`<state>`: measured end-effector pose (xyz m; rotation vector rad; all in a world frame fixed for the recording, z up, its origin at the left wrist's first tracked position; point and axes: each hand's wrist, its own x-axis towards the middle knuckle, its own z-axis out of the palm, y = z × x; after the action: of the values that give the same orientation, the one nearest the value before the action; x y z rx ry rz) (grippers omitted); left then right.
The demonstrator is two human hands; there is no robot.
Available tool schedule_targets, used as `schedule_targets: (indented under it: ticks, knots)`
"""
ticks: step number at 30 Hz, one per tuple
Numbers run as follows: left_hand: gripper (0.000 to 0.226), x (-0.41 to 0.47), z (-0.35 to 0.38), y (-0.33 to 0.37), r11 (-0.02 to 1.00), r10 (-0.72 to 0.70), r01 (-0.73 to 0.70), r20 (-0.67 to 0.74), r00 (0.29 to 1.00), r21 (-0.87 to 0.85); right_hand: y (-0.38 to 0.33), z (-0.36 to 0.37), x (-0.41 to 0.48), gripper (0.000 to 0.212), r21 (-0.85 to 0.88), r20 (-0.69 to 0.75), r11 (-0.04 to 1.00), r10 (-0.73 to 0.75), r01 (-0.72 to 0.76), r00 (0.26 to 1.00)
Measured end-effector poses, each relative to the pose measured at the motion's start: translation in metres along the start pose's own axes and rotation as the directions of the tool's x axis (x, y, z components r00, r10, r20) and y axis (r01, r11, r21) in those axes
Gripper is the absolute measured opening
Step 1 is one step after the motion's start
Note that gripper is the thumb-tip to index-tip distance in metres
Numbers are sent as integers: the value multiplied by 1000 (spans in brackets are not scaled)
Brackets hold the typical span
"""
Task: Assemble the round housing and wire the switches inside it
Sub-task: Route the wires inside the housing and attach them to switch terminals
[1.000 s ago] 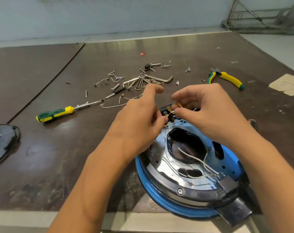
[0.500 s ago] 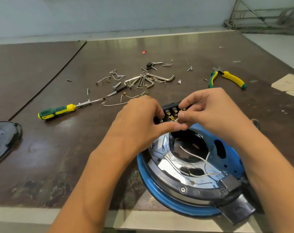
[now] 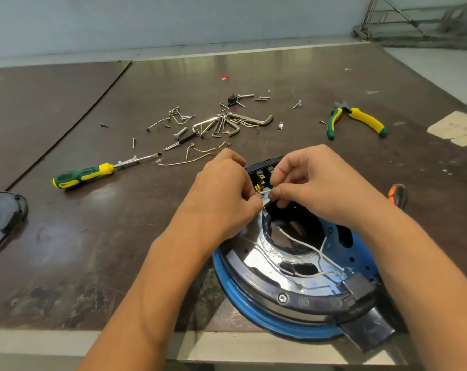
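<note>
A green-and-yellow screwdriver (image 3: 93, 172) is laid on the dark brown table (image 3: 66, 236) at the 9 o'clock side, its blade pointed toward 2 o'clock. Green-and-yellow pliers (image 3: 356, 121) are placed at 2 o'clock, handles spread. A cluster of hex keys (image 3: 235, 124) is located at 12 o'clock, surrounded by loose screws (image 3: 133, 142). A black cover (image 3: 2, 218) is cut off by the 9 o'clock edge. Paper scraps (image 3: 457, 128) are seen at 3 o'clock.
</note>
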<state>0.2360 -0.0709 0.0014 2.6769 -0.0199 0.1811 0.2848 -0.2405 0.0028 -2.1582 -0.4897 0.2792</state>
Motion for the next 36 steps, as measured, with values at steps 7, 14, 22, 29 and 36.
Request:
schedule_targets:
  ticks: [7,14,22,29,36]
  knots:
    - [14,0,0,-4,1000,-16,16,-7,1000,25,0,3,-1,20,-112,115,991,-55,68,992]
    - [16,-1,-4,1,998,-63,63,1,998,-1,6,6,0,10,-210,129,969,-106,132,986]
    - [18,-3,-7,1,998,-59,59,4,998,-21,5,5,0,13,-210,114,966,-127,149,985]
    - [15,-3,-9,2,999,-46,47,10,999,-22,4,5,1,22,-210,111,965,-139,160,984]
    - [16,-3,-9,2,998,-52,52,10,999,-26,2,5,1,25,-204,125,967,-129,153,984]
